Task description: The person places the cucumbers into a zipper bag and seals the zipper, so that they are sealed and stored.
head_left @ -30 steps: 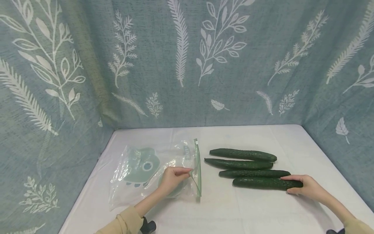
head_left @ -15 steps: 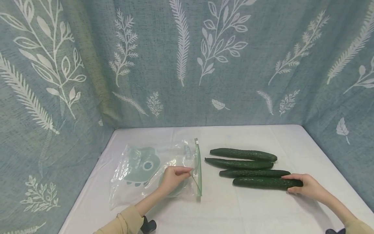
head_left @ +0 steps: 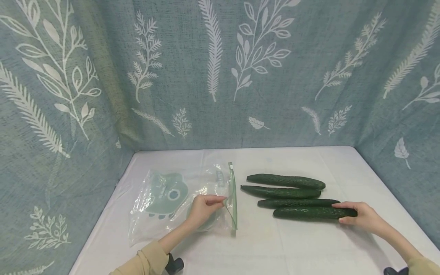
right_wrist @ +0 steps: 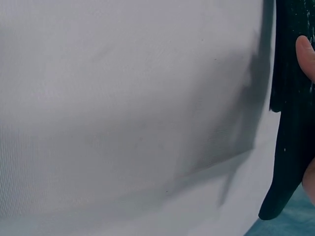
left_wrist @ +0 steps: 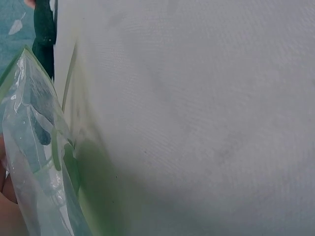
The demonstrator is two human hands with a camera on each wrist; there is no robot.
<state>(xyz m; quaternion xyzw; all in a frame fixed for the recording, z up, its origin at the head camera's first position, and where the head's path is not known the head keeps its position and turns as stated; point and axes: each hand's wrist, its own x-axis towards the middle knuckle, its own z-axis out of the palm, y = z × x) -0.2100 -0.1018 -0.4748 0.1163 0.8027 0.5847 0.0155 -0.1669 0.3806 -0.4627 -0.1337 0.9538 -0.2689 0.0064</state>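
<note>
A clear plastic zip bag (head_left: 175,229) with a green dinosaur print lies flat on the left of the table, its green-edged mouth facing right. My left hand (head_left: 203,210) pinches the upper layer near that mouth and holds it raised, so the bag gapes, as the left wrist view shows too. To the right lie several dark green cucumbers, side by side. My right hand (head_left: 366,217) grips the right end of the nearest cucumber (head_left: 306,213), thumb in front and fingers behind. In the right wrist view, fingertips (right_wrist: 306,56) press on the dark cucumber (right_wrist: 290,162).
Behind the gripped cucumber lie the others: one close against it (head_left: 295,203), one further back (head_left: 278,191) and the farthest (head_left: 285,180). A white cloth (head_left: 261,252) covers the table. Blue-green leaf-patterned curtains (head_left: 192,76) enclose the back and sides.
The right end of the nearest cucumber has risen very slightly with my right hand. My left hand and the bag have stayed in place.
</note>
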